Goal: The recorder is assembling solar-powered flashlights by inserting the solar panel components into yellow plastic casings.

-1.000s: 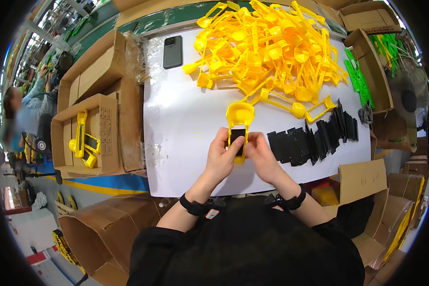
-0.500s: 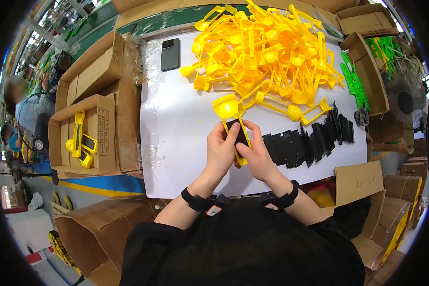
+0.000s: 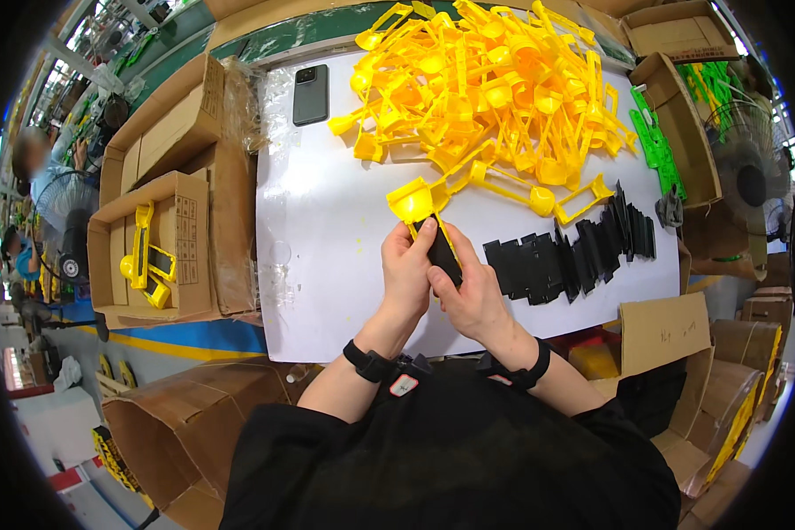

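Both my hands hold one yellow plastic part above the white tabletop. It has a cupped scoop-like end pointing away from me and a long frame, in which a flat black plastic panel lies. On the frame's left side my left hand is closed, its thumb against the panel's upper edge. My right hand wraps the right side and lower end, thumb at the panel's lower part. My fingers hide the frame's near end. Similar yellow parts are heaped beyond, and black panels lie in an overlapping row to the right.
A dark phone lies at the table's far left. Left of the table, an open cardboard box holds a few yellow parts. Green plastic parts lie along the right edge, near a fan. Another person is at far left.
My right thumb has slid lower along the black panel, leaving more of it showing. The held yellow part has shifted slightly left. My hands keep their grip.
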### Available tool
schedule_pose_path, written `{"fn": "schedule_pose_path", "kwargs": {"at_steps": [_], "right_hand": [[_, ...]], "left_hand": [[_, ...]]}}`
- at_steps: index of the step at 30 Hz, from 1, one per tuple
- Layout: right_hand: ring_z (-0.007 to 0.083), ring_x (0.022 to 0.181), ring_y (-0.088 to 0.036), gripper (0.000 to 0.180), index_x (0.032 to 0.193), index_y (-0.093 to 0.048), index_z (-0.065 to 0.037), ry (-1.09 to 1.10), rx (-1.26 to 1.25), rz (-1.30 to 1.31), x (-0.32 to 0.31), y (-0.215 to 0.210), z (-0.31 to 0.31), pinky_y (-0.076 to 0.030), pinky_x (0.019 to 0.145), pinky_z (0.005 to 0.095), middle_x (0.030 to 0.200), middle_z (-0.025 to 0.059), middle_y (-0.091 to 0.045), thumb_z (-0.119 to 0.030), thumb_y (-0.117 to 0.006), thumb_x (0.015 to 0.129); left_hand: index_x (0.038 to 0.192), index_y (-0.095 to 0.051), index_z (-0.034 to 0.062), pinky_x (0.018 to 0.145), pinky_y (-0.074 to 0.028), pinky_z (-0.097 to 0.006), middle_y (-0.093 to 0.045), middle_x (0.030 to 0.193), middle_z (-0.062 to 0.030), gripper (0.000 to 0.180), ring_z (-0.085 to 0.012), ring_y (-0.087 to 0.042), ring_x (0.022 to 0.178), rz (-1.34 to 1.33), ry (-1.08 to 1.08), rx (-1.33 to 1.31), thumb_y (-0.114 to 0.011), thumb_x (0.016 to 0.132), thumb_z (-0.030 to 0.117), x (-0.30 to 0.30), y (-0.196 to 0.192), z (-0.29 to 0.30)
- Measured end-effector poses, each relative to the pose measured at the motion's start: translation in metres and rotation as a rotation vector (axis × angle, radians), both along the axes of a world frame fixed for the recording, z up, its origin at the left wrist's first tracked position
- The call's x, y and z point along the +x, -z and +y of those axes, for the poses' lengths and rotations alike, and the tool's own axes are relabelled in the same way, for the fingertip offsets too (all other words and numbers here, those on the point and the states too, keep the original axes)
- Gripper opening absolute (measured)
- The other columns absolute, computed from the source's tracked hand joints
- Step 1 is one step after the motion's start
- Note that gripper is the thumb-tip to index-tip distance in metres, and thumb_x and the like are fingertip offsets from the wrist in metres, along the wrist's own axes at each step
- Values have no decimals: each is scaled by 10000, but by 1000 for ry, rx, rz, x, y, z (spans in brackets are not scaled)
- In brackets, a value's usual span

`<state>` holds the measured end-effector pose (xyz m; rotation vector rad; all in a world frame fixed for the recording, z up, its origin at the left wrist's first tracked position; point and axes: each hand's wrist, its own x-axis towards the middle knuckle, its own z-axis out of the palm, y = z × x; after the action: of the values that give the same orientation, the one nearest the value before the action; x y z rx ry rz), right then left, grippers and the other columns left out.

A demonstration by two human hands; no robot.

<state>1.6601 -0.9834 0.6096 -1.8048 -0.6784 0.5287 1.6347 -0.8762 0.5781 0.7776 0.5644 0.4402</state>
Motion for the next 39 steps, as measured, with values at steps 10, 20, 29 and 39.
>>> {"fn": "schedule_pose_path", "kwargs": {"at_steps": [10,20,29,39], "right_hand": [[156,712,-585,371,1289,-253,-2,-146,77,312,-6,15,-10,-498,673,314,856,106,-576,-63,-426,967],[153,702,-577,295,1187,-241,-1,-103,86,366,-8,35,-4,-480,659,289,823,109,-577,-12,-412,947],[149,703,-568,283,1173,-231,-12,-90,101,391,-7,50,-11,-482,667,286,843,113,-566,-20,-410,954],[136,755,-573,288,1180,-243,-17,-25,116,364,-3,52,-8,-474,688,272,885,125,-580,-11,-418,950]], "left_hand": [[930,-569,53,382,-373,-199,-586,723,-6,200,-56,-510,494,12,-20,366,-547,970,248,-18,-9,2],[869,-569,44,429,-375,-209,-553,668,7,295,-57,-491,509,115,32,132,-528,979,314,-21,4,1],[866,-583,36,472,-396,-221,-565,694,-3,290,-57,-497,551,211,94,312,-536,975,301,-21,8,1],[914,-603,15,535,-417,-221,-573,751,-1,274,-55,-504,620,12,21,159,-548,972,277,-7,16,-10]]}}
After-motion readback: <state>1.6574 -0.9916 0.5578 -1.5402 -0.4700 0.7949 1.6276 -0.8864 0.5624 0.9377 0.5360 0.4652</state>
